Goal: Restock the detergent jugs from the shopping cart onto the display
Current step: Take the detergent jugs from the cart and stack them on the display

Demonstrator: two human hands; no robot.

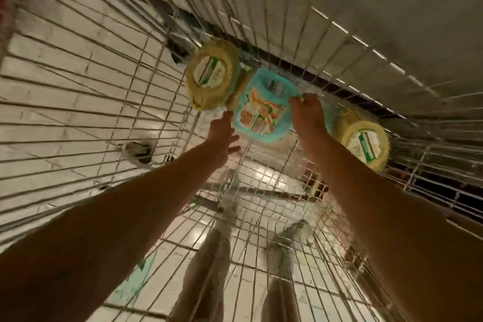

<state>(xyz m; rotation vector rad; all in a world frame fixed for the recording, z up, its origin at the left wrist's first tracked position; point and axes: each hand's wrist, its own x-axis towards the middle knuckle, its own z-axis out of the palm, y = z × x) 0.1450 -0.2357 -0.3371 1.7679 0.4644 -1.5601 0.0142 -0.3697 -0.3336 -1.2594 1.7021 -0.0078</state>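
Observation:
I look down into a wire shopping cart. A turquoise detergent jug lies at the cart's far end between two yellow jugs, one at the left and one at the right. My right hand grips the turquoise jug at its upper right edge, near the handle. My left hand reaches toward the jug's lower left side with loose fingers, close to it; whether they touch is unclear. The picture is blurred by motion.
The cart's wire walls rise on the left and right, close to both forearms. Pale floor tiles show through the mesh. My legs stand below the cart. A turquoise shape shows low at the left.

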